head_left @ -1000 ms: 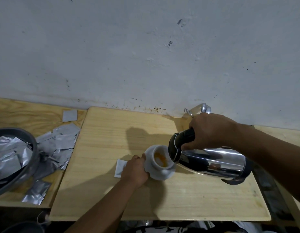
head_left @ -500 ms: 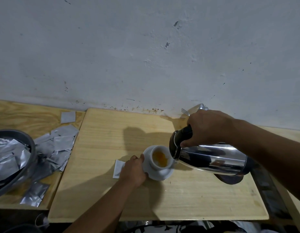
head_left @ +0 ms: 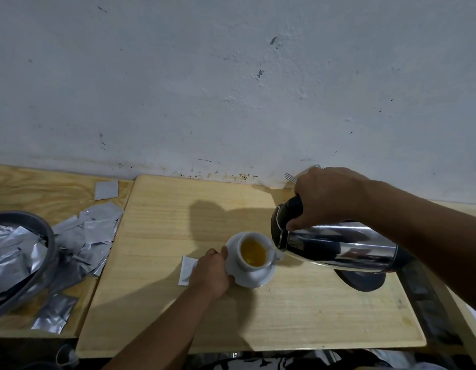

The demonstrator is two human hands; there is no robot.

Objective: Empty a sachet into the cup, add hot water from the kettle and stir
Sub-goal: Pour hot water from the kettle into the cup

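A small white cup (head_left: 254, 240) stands on a white saucer (head_left: 255, 277) near the middle of the pale wooden board (head_left: 162, 214). Amber liquid fills much of the cup. My left hand (head_left: 211, 272) holds the saucer's left rim. My right hand (head_left: 325, 196) grips the black handle of a steel kettle (head_left: 338, 247), which is tipped almost flat with its spout at the cup's right rim. A white sachet (head_left: 187, 269) lies flat on the board, partly under my left hand.
The kettle's round black base (head_left: 362, 281) sits on the board under the kettle. A dark bowl (head_left: 23, 263) of silver sachets stands at the left, with more silver sachets (head_left: 98, 225) strewn beside it. A fork (head_left: 290, 177) leans by the wall.
The liquid in the cup has risen and now looks amber and fuller. The kettle has lifted a little, so its base shows beneath. My left hand stays on the saucer.
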